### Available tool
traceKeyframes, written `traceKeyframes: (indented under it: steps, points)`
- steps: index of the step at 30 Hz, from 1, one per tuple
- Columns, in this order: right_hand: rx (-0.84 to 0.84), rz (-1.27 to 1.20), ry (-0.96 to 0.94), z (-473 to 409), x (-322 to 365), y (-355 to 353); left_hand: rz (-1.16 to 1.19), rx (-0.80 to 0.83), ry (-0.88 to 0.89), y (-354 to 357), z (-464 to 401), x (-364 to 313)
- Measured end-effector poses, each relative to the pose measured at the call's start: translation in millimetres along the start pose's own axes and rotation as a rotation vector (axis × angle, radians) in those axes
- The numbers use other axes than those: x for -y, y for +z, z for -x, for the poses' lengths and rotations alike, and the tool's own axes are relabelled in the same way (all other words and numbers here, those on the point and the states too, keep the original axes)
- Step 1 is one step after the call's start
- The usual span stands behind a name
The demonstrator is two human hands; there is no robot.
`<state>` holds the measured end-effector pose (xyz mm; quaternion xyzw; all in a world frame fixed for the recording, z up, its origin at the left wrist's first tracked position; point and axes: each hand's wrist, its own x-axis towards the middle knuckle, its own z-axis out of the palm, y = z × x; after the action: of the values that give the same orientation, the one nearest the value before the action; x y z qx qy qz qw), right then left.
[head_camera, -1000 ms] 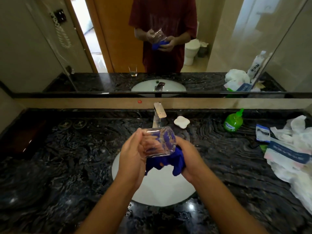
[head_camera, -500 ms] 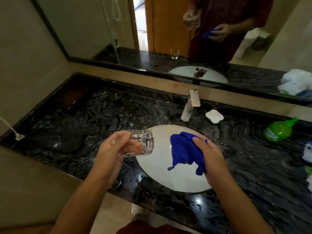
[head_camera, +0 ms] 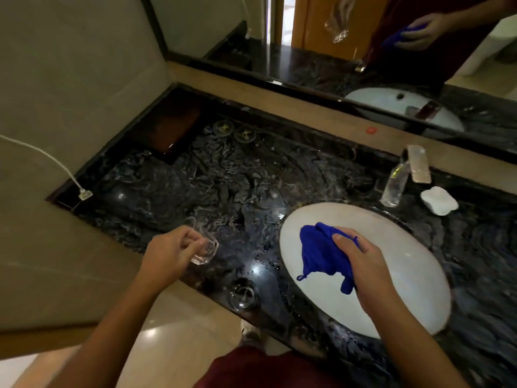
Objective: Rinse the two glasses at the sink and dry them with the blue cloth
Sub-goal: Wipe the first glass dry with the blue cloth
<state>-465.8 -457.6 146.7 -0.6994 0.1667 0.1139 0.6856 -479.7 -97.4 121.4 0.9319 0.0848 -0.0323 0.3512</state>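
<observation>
My left hand (head_camera: 170,254) grips a clear faceted glass (head_camera: 205,247), tilted on its side, just above the dark marble counter (head_camera: 229,180) left of the sink. A second glass (head_camera: 245,296) stands upright on the counter near the front edge, below and right of the held one. My right hand (head_camera: 366,264) holds the crumpled blue cloth (head_camera: 321,254) over the white oval sink basin (head_camera: 405,275). The cloth hangs free of the glass.
A chrome tap (head_camera: 405,175) rises behind the basin, with a white soap dish (head_camera: 439,200) to its right. Two round coasters (head_camera: 235,130) lie at the back left beside a dark tray (head_camera: 170,127). A white cable and plug (head_camera: 84,193) hang at the counter's left end. The mirror (head_camera: 363,51) reflects me.
The view has swung left. My left hand carried the glass away from the cloth, leftward and down toward the counter. My right hand stayed over the basin with the cloth.
</observation>
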Motion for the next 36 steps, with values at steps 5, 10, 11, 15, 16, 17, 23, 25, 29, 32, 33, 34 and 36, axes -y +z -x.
traceKeyframes:
  steps: [5,10,11,15,16,17,23,25,29,32,33,34,36]
  points:
    - [-0.012,0.028,0.044,-11.4,-7.2,40.5,-0.153,0.023,-0.007,-4.3,-44.5,59.6]
    - [-0.042,0.041,0.064,-22.8,-10.8,63.9,-0.235,0.012,0.037,0.5,-68.5,92.7]
    - [-0.047,0.038,0.067,-24.3,-10.9,67.1,-0.256,0.006,0.06,1.3,-71.8,97.6]
    - [-0.06,0.054,0.075,-30.3,-10.7,74.9,-0.342,0.008,0.106,1.9,-79.9,114.2]
    - [-0.059,0.061,0.077,-31.5,-11.4,76.3,-0.359,0.012,0.115,2.4,-80.3,116.9]
    - [-0.059,0.067,0.077,-32.6,-12.1,77.7,-0.373,0.01,0.123,3.0,-80.1,118.8]
    - [-0.039,0.091,0.068,-34.1,-16.8,82.5,-0.466,0.005,0.144,8.0,-75.7,122.0]
    - [-0.04,0.093,0.072,-33.0,-17.9,81.1,-0.497,0.004,0.2,9.2,-73.8,120.4]
    - [-0.067,0.074,0.057,-29.5,-18.9,76.1,-0.53,-0.001,0.257,14.2,-66.2,119.2]
    - [-0.064,0.05,0.075,-26.4,-21.8,71.2,-0.517,-0.01,0.284,19.2,-60.1,122.8]
    - [-0.062,0.043,0.082,-25.4,-23.2,69.4,-0.527,-0.011,0.297,21.3,-57.8,123.0]
    - [-0.062,0.038,0.089,-24.4,-24.8,67.6,-0.54,-0.009,0.301,23.4,-55.7,122.4]
    - [-0.068,0.029,0.099,-21.9,-28.1,64.0,-0.549,-0.012,0.276,26.7,-52.6,120.3]
